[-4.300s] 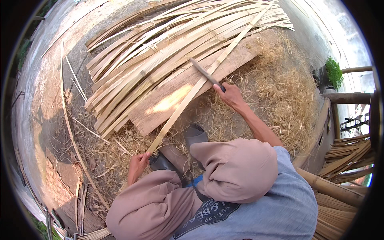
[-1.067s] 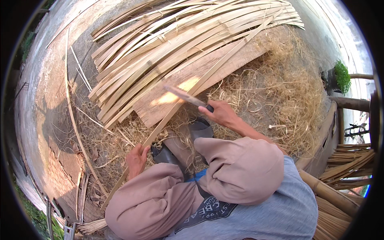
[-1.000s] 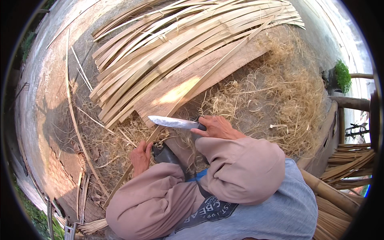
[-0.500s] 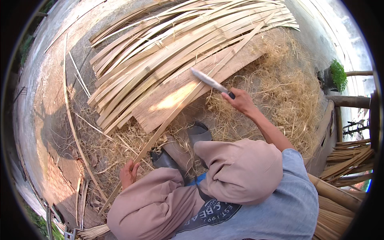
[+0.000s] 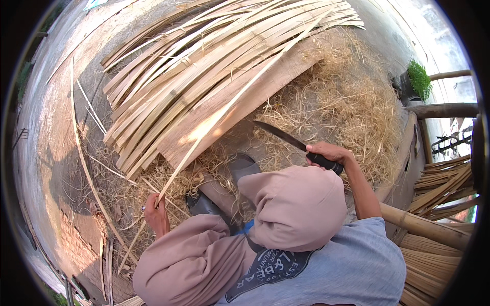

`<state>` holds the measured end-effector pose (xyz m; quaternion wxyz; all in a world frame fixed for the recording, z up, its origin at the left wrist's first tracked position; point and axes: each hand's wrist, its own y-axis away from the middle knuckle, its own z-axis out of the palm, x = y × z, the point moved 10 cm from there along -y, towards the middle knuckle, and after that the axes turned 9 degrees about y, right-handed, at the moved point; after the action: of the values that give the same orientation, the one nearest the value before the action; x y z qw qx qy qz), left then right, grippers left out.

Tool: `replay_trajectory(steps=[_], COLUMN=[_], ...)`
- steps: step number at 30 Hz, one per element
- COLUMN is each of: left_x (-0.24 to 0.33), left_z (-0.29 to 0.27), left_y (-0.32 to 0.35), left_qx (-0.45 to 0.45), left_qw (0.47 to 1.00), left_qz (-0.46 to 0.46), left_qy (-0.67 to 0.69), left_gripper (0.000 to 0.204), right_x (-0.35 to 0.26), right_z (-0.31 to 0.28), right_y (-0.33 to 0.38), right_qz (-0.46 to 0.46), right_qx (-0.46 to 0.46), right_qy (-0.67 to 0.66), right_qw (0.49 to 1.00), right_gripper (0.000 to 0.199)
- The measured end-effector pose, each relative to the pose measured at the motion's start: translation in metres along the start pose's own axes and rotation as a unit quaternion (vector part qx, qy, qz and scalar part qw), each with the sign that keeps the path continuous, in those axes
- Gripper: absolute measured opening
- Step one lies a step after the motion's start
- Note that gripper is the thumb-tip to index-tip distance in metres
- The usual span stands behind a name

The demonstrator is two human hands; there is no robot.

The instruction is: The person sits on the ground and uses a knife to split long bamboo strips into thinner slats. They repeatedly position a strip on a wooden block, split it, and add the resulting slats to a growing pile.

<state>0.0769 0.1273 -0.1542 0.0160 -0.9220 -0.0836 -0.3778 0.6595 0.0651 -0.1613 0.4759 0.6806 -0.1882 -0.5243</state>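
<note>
My left hand (image 5: 156, 214) is closed around a long, narrow bamboo strip (image 5: 224, 113) beside my left knee. The strip runs from low left, past my hand, up across a flat wooden board (image 5: 255, 97), with its far end over the pile of strips. In my right hand (image 5: 329, 153), by my right knee, is a knife (image 5: 286, 136) gripped by its black handle. Its dark blade points up and left, apart from the strip, over the shavings.
Many split bamboo strips (image 5: 189, 76) lie side by side beyond the board. Curly shavings (image 5: 352, 107) cover the ground to the right. A bamboo pole (image 5: 423, 224) and more strips (image 5: 444, 188) are at the right. My sandals (image 5: 204, 204) stand between board and knees.
My right hand has drawn the knife back toward me and off the strip. The strip has turned and now shows a narrower face. My left hand has shifted slightly left and up.
</note>
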Motion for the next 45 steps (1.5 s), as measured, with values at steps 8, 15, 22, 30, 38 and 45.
replay_trajectory(steps=[8,15,22,30,38,45], left_x=[0.05,0.048,0.048,0.042,0.052,0.047], left_z=[0.053,0.065,0.069,0.067,0.081,0.074], left_y=[-0.015,-0.007,-0.003,0.001,0.005,0.006], left_qx=[-0.05,-0.099,-0.09,-0.094,-0.137,-0.135], left_qw=[0.993,0.994,0.99,0.99,0.988,0.988], left_qz=[0.072,0.055,0.104,0.1,0.071,0.075], left_qy=[0.082,0.008,0.023,0.019,0.005,-0.003], left_gripper=[0.04,0.039,0.034,0.035,0.034,0.034], right_x=[0.158,0.098,0.001,0.058,-0.074,-0.046], right_z=[-0.112,-0.005,0.088,-0.058,0.09,-0.033], right_y=[0.029,-0.014,-0.017,-0.035,-0.08,-0.077], right_qz=[-0.007,-0.133,-0.048,-0.122,-0.18,-0.117], right_qx=[0.332,0.287,0.206,0.319,0.342,0.515], right_qy=[-0.36,-0.691,-0.344,-0.644,0.285,0.234], right_qw=[0.872,0.65,0.915,0.685,0.877,0.816], right_gripper=[0.057,0.061,0.059,0.054,0.054,0.056])
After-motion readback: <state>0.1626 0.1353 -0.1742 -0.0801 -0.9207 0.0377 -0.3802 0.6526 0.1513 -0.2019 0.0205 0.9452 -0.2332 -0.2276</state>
